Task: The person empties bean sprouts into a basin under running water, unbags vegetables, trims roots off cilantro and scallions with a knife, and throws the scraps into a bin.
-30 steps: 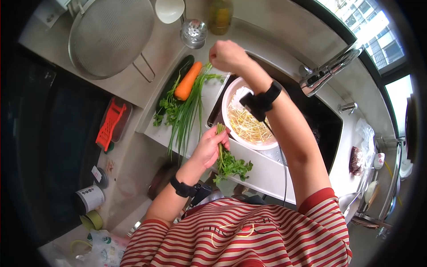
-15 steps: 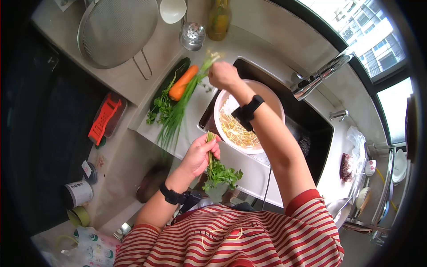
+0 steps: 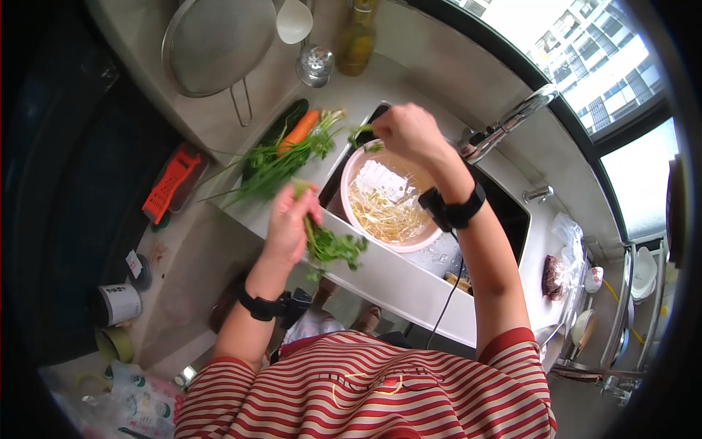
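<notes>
My left hand (image 3: 289, 219) is closed around the stems of a leafy green bunch (image 3: 333, 249), its leaves hanging over the counter's front edge. Above the sink's far left corner, my right hand (image 3: 411, 130) is closed, with a small green sprig (image 3: 361, 134) sticking out at its fingers. Below it, a pink basin (image 3: 349, 192) in the sink holds bean sprouts (image 3: 387, 218) and something white. Left of the basin, spring onions (image 3: 272, 173) lie on the counter over part of a carrot (image 3: 297, 132), beside a dark green cucumber (image 3: 292, 115).
A faucet (image 3: 504, 126) rises behind the sink (image 3: 512, 219). At the upper left are a large strainer (image 3: 218, 45), a ladle (image 3: 316, 66) and an oil bottle (image 3: 357, 42). A red grater (image 3: 170, 183) lies left, a bagged item (image 3: 553, 278) right.
The spring onions have shifted and spread across the carrot. My left hand has moved left with its bunch. My right hand has moved right, away from the vegetables, and a sprig now shows at its fingers.
</notes>
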### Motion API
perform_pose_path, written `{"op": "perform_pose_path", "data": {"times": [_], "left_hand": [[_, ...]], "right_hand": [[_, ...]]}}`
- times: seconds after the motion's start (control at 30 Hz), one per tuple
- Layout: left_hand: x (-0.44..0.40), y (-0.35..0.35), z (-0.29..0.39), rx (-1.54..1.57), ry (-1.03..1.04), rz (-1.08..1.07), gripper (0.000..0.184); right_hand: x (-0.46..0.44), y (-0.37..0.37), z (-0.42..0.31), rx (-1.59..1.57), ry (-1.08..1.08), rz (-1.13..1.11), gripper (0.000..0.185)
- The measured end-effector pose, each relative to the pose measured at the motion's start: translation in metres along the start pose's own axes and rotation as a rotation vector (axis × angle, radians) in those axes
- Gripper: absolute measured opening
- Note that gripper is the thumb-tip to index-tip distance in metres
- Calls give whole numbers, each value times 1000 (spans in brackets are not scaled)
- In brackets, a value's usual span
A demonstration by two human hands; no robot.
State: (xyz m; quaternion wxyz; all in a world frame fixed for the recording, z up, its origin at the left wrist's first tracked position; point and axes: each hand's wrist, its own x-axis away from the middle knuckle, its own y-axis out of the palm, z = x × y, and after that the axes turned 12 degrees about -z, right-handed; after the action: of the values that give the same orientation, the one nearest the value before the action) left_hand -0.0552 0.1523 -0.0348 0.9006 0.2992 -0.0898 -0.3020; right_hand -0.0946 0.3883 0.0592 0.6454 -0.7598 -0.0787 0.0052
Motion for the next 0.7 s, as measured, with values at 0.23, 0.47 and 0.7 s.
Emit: {"op": "perform_pose_path", "data": {"times": [0.23, 0.47, 0.7], "left_hand": [[-24, 30, 8, -567, 160, -134, 12], [-25, 70, -10, -271, -257, -241, 17], [-26, 78, -44, -400, -293, -397, 20]], "right_hand": [[73, 0, -26, -160, -382, -26, 15], [111, 11, -13, -72, -324, 57, 7], [142, 29, -9, 189, -331, 42, 8]]}}
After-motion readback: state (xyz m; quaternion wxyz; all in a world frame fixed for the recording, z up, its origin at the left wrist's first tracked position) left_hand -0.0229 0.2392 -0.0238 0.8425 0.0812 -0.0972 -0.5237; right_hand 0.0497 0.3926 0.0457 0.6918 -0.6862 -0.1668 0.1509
